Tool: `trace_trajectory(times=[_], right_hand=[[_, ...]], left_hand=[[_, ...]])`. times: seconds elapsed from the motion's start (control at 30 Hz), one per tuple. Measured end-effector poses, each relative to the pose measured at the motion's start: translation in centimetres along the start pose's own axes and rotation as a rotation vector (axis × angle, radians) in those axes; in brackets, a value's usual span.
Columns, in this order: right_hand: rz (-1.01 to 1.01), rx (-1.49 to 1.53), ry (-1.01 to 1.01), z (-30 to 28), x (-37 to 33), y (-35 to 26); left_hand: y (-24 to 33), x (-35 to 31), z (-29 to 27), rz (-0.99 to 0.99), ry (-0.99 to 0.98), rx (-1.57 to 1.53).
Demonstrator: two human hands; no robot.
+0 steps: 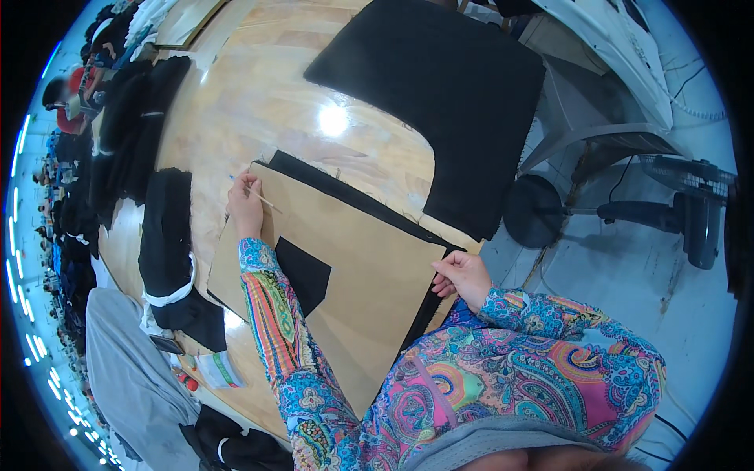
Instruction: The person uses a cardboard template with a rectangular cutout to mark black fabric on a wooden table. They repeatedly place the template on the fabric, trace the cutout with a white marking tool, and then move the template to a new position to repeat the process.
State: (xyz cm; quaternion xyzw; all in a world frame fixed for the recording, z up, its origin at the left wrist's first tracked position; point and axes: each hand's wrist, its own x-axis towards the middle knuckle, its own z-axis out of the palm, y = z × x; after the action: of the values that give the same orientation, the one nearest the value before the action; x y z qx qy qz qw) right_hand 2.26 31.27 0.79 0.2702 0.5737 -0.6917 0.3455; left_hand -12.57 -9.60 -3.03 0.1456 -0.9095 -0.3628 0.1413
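Observation:
A brown card pattern sheet lies on black cloth, whose edges show along its far and right sides. Near the middle of the card is a black five-sided, pocket-shaped area; I cannot tell whether it is a cut-out or a separate piece. My left hand, at the card's far left corner, is closed round a thin pale pen-like stick. At the right corner, my right hand has its thumb and fingers pinched together at the edge of the card and cloth. What lies between those fingertips is hidden.
A large curved black cloth panel covers the table's far right. Folded black cloth lies at the left, near a grey cloth heap. To the right stand a fan and a grey plastic chair. Other people sit far left.

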Motion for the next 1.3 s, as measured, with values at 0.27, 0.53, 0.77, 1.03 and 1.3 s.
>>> trace_trajectory(times=[0.27, 0.53, 0.77, 1.03, 1.3], right_hand=[[-0.013, 0.005, 0.015, 0.1, 0.2, 0.2], [-0.017, -0.004, 0.022, 0.4, 0.1, 0.2], [-0.019, -0.027, 0.016, 0.3, 0.1, 0.3], [-0.021, -0.039, 0.008, 0.2, 0.2, 0.3], [-0.033, -0.069, -0.002, 0.1, 0.1, 0.2]], left_hand=[[0.5, -0.1, 0.1, 0.011, 0.028, 0.012], [-0.7, 0.1, 0.2, -0.024, 0.016, 0.07], [-0.7, 0.0, 0.6, 0.021, 0.079, 0.042], [-0.2, 0.1, 0.4, -0.068, 0.028, 0.035], [1.2, -0.1, -0.1, -0.117, 0.037, 0.022]])
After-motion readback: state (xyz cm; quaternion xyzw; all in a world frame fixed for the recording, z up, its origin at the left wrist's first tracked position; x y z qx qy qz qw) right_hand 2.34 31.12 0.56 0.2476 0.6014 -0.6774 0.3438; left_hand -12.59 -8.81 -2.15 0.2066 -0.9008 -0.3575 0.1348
